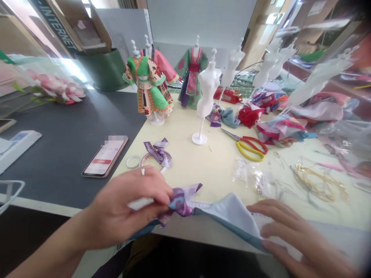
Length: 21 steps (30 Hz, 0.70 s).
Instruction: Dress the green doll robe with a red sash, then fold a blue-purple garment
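My left hand [136, 208], with a ring on one finger, pinches a knotted piece of purple patterned fabric [182, 200]. From the knot a blue-grey fabric strip [232, 216] with a paler side runs rightward. Its right end lies between the thumb and fingers of my right hand [292, 231], which is partly blurred. More blue fabric hangs below my left hand. A ruler-like strip with markings [199, 204] shows behind the knot. Beyond my left hand, a purple ribbon bow [160, 152] rests on a roll of tape [145, 162], beside a thinner white ring [132, 161].
Scissors [249, 148] with red and yellow handles lie right of a bare white mannequin [207, 88]. Dressed miniature mannequins [146, 85] stand behind. Fabric pieces [281, 127], small plastic bags [257, 177] and gold wire loops [313, 181] fill the right. A phone [106, 156] lies left.
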Each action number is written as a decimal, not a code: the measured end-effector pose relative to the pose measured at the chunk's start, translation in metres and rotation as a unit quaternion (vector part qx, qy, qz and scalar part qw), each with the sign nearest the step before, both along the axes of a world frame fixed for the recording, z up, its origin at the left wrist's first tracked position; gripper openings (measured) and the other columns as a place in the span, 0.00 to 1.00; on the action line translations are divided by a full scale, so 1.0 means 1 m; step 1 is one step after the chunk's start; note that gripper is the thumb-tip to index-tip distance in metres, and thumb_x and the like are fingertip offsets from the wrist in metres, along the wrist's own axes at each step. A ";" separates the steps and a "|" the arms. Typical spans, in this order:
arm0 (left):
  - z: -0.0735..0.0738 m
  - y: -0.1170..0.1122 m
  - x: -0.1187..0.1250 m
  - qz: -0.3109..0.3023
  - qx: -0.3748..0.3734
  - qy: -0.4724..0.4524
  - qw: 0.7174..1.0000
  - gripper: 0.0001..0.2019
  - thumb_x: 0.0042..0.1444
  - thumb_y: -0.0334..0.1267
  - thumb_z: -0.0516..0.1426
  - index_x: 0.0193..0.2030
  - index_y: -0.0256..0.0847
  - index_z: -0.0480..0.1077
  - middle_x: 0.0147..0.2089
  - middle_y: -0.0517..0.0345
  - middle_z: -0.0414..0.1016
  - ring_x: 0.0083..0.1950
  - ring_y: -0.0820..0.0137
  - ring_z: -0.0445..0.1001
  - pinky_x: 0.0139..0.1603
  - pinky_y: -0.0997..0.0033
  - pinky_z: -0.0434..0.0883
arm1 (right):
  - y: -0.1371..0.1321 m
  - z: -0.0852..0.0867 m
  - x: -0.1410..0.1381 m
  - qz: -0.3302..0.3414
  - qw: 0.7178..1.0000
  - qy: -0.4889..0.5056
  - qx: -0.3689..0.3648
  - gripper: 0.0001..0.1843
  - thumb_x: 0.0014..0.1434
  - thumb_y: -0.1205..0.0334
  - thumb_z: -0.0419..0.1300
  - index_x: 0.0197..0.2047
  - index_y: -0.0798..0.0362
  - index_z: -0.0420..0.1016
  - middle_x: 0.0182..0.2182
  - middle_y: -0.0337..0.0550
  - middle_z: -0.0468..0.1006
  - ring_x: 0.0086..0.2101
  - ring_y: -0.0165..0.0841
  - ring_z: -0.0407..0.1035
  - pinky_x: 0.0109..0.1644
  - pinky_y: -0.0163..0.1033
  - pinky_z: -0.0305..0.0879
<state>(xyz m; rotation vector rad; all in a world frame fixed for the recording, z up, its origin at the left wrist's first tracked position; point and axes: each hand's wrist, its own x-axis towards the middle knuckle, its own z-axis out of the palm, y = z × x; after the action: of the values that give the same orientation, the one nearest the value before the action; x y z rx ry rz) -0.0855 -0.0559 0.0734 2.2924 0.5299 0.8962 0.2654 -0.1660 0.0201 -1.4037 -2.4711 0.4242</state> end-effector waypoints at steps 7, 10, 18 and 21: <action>-0.040 -0.033 0.027 -0.004 0.342 0.090 0.935 0.14 0.61 0.28 0.47 0.35 0.37 0.74 0.37 0.54 0.79 0.45 0.66 0.73 0.62 0.53 0.59 | 0.004 -0.017 -0.075 -0.047 0.990 0.116 0.060 0.23 0.59 0.62 0.57 0.57 0.52 0.60 0.44 0.50 0.74 0.45 0.38 0.69 0.45 0.42 0.71; -0.053 -0.042 0.027 -0.011 0.378 0.083 0.922 0.13 0.60 0.29 0.49 0.34 0.38 0.75 0.35 0.55 0.79 0.44 0.66 0.74 0.63 0.54 0.59 | 0.010 -0.021 -0.104 -0.017 0.983 0.169 0.065 0.16 0.60 0.67 0.55 0.52 0.52 0.65 0.38 0.47 0.74 0.38 0.35 0.69 0.40 0.40 0.69; -0.059 -0.050 0.017 0.006 0.340 0.080 0.937 0.13 0.60 0.28 0.49 0.36 0.37 0.76 0.31 0.58 0.77 0.42 0.69 0.73 0.64 0.56 0.58 | 0.017 -0.028 -0.102 0.074 0.971 0.168 0.150 0.09 0.53 0.77 0.52 0.32 0.56 0.70 0.31 0.45 0.72 0.30 0.32 0.61 0.32 0.39 0.60; -0.060 -0.050 0.016 -0.003 0.302 0.082 0.950 0.14 0.60 0.27 0.48 0.39 0.35 0.75 0.33 0.56 0.77 0.43 0.68 0.73 0.66 0.54 0.55 | 0.015 -0.030 -0.099 0.109 0.970 0.160 0.146 0.09 0.54 0.77 0.54 0.30 0.55 0.69 0.37 0.45 0.76 0.30 0.31 0.62 0.32 0.39 0.60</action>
<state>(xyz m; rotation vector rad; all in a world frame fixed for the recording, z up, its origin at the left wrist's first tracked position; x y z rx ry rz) -0.0691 -0.1054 0.0137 2.9380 0.3443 0.9661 0.1667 -0.1505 -0.0094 -0.8761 -2.3107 0.2870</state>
